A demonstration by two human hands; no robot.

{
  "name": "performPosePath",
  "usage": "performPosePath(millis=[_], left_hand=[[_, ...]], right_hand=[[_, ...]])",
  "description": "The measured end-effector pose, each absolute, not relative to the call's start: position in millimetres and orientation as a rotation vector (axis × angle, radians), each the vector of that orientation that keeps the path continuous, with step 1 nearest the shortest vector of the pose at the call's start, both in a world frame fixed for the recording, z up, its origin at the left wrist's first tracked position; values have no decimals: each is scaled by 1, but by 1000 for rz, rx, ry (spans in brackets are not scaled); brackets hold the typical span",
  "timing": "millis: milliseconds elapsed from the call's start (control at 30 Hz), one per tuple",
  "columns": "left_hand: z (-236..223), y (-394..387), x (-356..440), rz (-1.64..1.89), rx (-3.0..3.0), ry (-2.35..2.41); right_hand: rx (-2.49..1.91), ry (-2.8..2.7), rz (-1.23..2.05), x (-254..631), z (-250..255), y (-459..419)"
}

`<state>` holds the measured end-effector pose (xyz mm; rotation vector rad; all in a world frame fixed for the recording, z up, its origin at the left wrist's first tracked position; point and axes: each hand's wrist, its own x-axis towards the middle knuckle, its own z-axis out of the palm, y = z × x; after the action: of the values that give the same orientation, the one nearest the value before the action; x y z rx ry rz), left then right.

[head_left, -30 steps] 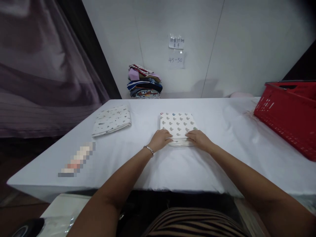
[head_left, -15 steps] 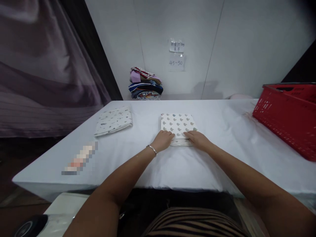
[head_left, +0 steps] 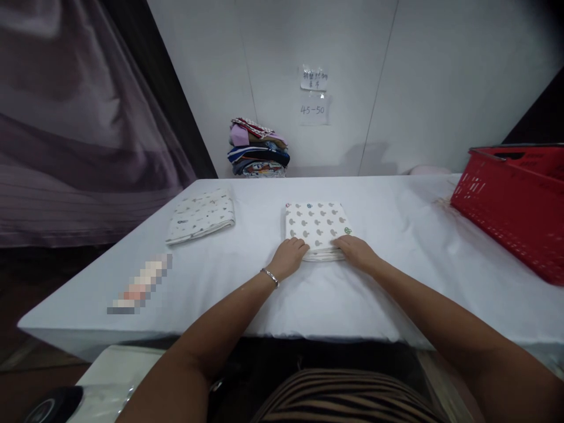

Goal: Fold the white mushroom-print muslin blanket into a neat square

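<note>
A folded white cloth with a grey printed pattern [head_left: 316, 223] lies in the middle of the white table [head_left: 396, 282]. My left hand [head_left: 288, 257] rests at its near left corner, fingers flat and together on the cloth's edge. A thin bracelet circles that wrist. My right hand [head_left: 356, 249] lies flat on the near right corner of the same cloth. Neither hand grips anything.
A second folded patterned cloth [head_left: 200, 214] lies at the table's left. A red plastic basket [head_left: 515, 205] stands at the right edge. A stack of coloured folded clothes [head_left: 258, 147] sits against the back wall under paper notes [head_left: 314, 94]. A purple curtain hangs left.
Both hands have slid a little toward me along the cloth, from its near part down to its front edge. The cloth itself has stayed in place.
</note>
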<state>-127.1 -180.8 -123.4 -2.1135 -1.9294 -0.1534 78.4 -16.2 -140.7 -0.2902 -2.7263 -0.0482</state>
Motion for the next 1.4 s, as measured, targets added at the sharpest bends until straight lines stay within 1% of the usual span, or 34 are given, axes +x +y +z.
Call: performPosePath(millis=[167, 333, 600, 833, 1000, 1167, 1300, 1400], left_hand=[[-121, -185, -125, -257, -2110, -1975], [-115, -188, -122, -326, -2141, -1994], [-104, -180, -120, -129, -2153, -2032], [-102, -171, -116, 26, -2145, -1938], [-108, -177, -115, -114, -2090, -1952], [-119, -184, -114, -123, -2117, -1926], [-117, -184, -113, -136, -2095, -1941], [-112, -182, -113, -222, -2035, -2012]], right_hand=[[-382, -2707, 97, 82, -147, -16], [-257, -2699, 135, 86, -142, -18], [-194, -2720, 145, 86, -137, -16], [-256, -2852, -25, 77, -127, -14], [-268, -2739, -23, 82, -133, -18], [-184, -2739, 30, 85, -138, -21], [-111, -2719, 28, 83, -136, -20], [-96, -2707, -3, 80, -135, -19]])
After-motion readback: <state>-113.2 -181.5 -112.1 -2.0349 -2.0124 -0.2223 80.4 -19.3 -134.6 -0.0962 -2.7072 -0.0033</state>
